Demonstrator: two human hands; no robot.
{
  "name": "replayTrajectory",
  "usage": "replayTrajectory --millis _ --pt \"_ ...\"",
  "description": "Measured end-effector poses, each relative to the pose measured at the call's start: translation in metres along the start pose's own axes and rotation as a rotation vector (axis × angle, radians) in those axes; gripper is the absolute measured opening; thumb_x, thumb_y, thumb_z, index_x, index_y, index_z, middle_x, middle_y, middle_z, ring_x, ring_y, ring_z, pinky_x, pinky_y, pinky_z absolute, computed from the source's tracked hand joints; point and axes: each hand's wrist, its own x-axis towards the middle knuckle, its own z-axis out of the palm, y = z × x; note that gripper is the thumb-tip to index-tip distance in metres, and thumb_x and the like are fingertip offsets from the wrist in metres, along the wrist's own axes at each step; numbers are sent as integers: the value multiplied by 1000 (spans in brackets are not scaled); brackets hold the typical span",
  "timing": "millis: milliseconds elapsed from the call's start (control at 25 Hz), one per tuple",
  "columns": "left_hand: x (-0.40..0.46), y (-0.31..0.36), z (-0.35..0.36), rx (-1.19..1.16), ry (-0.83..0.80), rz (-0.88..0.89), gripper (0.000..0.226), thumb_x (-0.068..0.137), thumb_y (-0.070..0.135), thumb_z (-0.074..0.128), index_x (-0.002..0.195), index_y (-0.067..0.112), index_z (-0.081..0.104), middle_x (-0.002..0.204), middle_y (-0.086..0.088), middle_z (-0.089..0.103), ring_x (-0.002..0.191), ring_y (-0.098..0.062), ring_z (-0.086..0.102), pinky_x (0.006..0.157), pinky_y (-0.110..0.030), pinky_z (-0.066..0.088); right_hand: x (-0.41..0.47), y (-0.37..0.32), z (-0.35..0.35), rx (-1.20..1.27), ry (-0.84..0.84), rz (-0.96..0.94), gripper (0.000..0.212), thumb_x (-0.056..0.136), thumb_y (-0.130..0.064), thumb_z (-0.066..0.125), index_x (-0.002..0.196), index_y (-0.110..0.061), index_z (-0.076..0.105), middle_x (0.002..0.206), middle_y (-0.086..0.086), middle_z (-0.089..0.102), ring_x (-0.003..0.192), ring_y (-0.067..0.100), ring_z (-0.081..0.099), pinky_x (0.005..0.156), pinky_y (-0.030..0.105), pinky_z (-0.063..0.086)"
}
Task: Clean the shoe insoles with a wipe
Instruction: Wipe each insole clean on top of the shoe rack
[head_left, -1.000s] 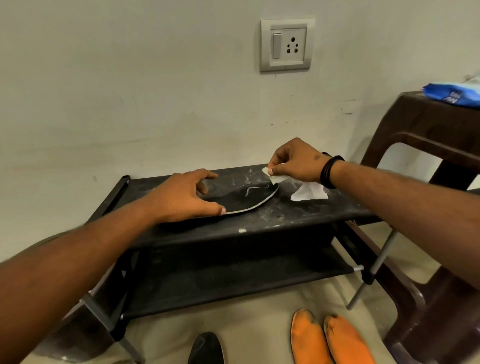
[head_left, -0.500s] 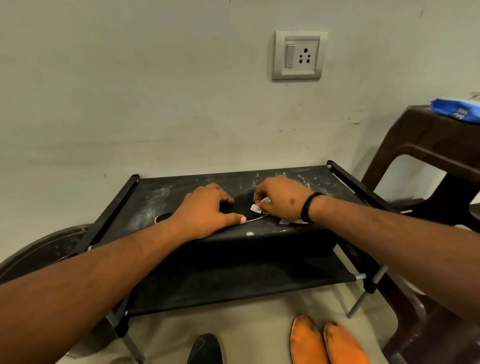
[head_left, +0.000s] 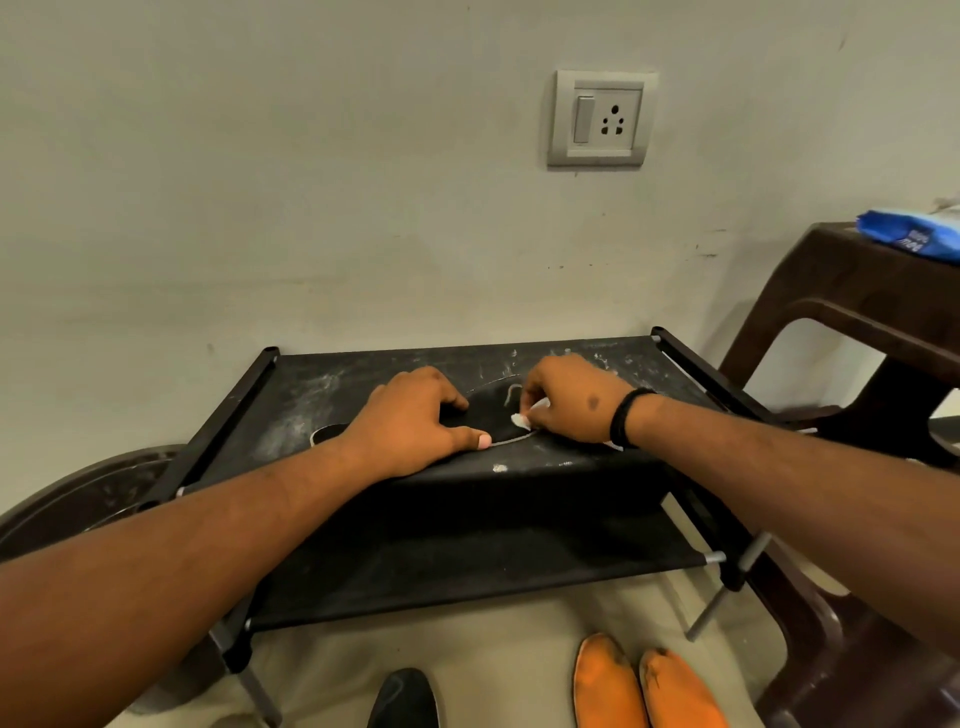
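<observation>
A black insole (head_left: 493, 410) with a pale edge lies flat on the dusty top shelf of a black shoe rack (head_left: 597, 467). My left hand (head_left: 410, 421) presses down on its middle and heel end, fingers spread over it, thumb at the near edge. My right hand (head_left: 566, 400), with a black band at the wrist, pinches a crumpled white wipe (head_left: 521, 420) and holds it against the insole's toe half. Most of the wipe is hidden under the hand.
A blue wipes pack (head_left: 914, 239) lies on a brown plastic stool (head_left: 857, 312) at the right. On the floor stand two orange shoes (head_left: 644, 686) and a black shoe (head_left: 408, 699). A dark round basin (head_left: 88, 504) sits left of the rack. A wall socket (head_left: 600, 119) is above.
My right hand carried the wipe from the insole's far tip in toward its middle, next to my left hand. The left hand stayed pressed on the insole. The view tilted up slightly.
</observation>
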Motion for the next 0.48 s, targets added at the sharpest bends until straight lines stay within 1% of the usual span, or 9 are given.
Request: replayTrajectory --millis 40,80,120,200,240,280,360,400,480 --pt "0 1 0 0 -4 6 56 78 62 70 121 27 69 120 7 63 109 -11 57 98 -43 48 1 2 -1 -95 42 49 16 92 -27 60 97 -16 71 100 3 70 90 19 63 83 35 54" --pt "-1 1 0 -3 -2 10 55 78 62 70 120 27 70 120 8 63 109 -11 57 98 -43 48 1 3 -2 -125 47 67 17 93 -27 59 98 -16 71 100 4 70 90 21 64 83 38 55" --pt "-1 1 0 -6 0 7 55 77 63 70 120 27 70 120 8 63 109 -11 57 98 -42 49 2 2 -2 -85 13 44 16 92 -25 60 97 -15 72 99 4 70 90 20 64 83 37 55" --pt "-1 -1 0 -2 1 -4 57 76 65 69 120 27 70 120 9 62 109 -10 57 98 -42 49 -1 -6 -2 90 -91 -35 13 90 -21 64 92 -15 74 97 1 72 90 15 65 82 31 54" --pt "-1 -1 0 3 -3 -8 58 77 65 69 120 27 70 120 8 62 109 -10 57 98 -42 49 0 -8 -1 91 -90 -44 12 90 -21 64 92 -14 74 98 1 72 90 14 65 81 30 53" --pt "-1 1 0 8 -8 -9 57 77 64 69 121 27 70 120 8 63 109 -10 57 98 -43 49 1 -8 0 27 -49 -19 14 91 -23 63 94 -14 73 99 2 71 89 16 64 80 32 53" --pt "-3 3 -2 4 -12 0 54 79 61 70 121 26 70 118 7 64 109 -11 57 98 -43 48 3 -5 -1 -210 71 62 15 93 -24 58 98 -13 67 101 7 67 84 21 60 78 36 54" --pt "-3 4 -2 1 -7 6 53 80 60 70 120 26 70 118 7 64 108 -11 57 98 -43 48 4 -4 1 -214 71 61 15 93 -23 57 98 -13 66 101 7 67 83 21 60 78 37 54" --pt "-3 2 -1 7 4 8 55 79 62 69 120 26 70 119 7 63 109 -11 57 98 -43 48 3 -6 0 -46 -34 -24 12 91 -21 60 93 -15 71 99 2 70 87 17 63 80 31 54"
